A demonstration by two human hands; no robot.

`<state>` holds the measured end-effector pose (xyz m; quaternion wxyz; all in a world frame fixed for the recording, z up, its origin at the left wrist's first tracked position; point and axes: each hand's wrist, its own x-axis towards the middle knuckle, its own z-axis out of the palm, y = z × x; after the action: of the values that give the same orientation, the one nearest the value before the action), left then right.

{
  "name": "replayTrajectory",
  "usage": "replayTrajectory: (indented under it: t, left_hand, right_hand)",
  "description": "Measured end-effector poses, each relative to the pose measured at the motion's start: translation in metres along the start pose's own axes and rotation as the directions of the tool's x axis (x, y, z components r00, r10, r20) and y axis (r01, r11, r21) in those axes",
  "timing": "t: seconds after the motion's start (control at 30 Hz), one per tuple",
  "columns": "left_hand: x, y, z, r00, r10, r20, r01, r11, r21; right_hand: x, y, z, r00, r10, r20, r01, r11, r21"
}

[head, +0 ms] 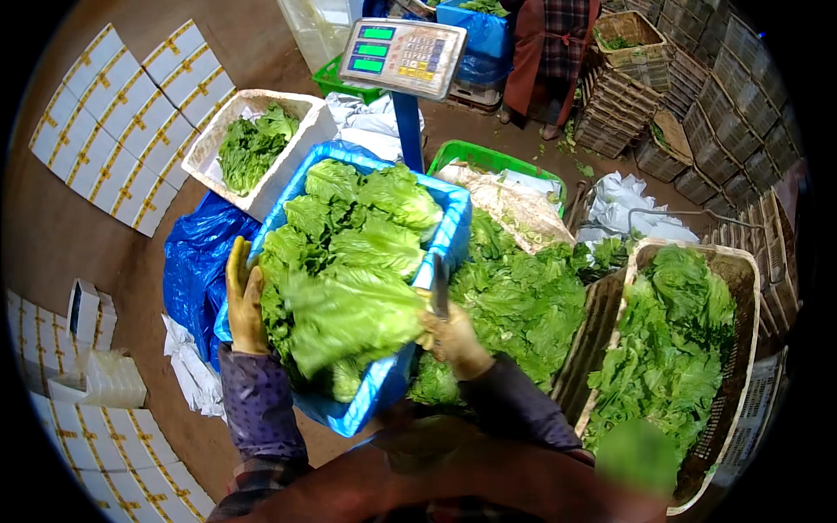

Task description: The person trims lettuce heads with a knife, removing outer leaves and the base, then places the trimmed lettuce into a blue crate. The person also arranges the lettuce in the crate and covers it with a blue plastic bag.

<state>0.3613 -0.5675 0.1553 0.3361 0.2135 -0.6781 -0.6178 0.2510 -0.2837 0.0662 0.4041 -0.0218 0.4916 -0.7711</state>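
Leaf lettuce heads (376,245) fill a crate lined with blue plastic (454,209) in front of me. My right hand (454,340), in a yellowish glove, holds a knife (440,287) with its blade pointing up, at the crate's right edge. The stem end of a blurred lettuce head (353,320) lies at the same hand, its leaves reaching left over the others. My left hand (247,297), also gloved, is at the crate's left side with its fingers apart and nothing in its grasp. Loose lettuce leaves (523,307) are heaped to the right of the crate.
A digital scale display (405,55) stands on a blue post behind the crate. A white foam box with lettuce (307,124) is at the back left. A plastic crate of leaves (752,281) stands at right. Another person (549,59) stands beyond, near stacked crates (611,104).
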Motion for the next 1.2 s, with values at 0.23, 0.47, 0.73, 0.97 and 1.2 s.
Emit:
replayTrajectory:
  t: [0.23, 0.47, 0.73, 0.97, 1.2]
  left_hand:
    - [0.001, -0.17, 0.028, 0.854, -0.011, 0.521, -0.383, 0.665, 0.641]
    - [0.001, -0.199, 0.026, 0.757, 0.217, 0.617, -0.623, 0.524, 0.58]
    - [-0.137, -0.085, 0.123, 0.862, 0.323, 0.391, -0.499, 0.676, 0.541]
    - [-0.275, -0.025, 0.44, 0.191, 0.272, 0.943, -0.2, 0.951, -0.234]
    - [-0.401, -0.044, 0.594, -0.411, -0.168, 0.896, 0.257, 0.921, 0.292]
  right_hand:
    - [0.049, 0.054, 0.03, 0.907, -0.421, 0.018, 0.15, 0.285, -0.947]
    - [-0.008, 0.025, -0.015, 0.987, -0.136, 0.087, 0.137, 0.422, -0.896]
    - [-0.368, -0.152, -0.231, 0.524, -0.532, -0.665, -0.703, 0.171, -0.691]
    - [-0.437, -0.167, -0.482, 0.382, -0.238, -0.893, -0.77, 0.453, -0.45]
    - [-0.497, -0.081, -0.351, 0.237, -0.636, -0.734, -0.683, 0.428, -0.592]
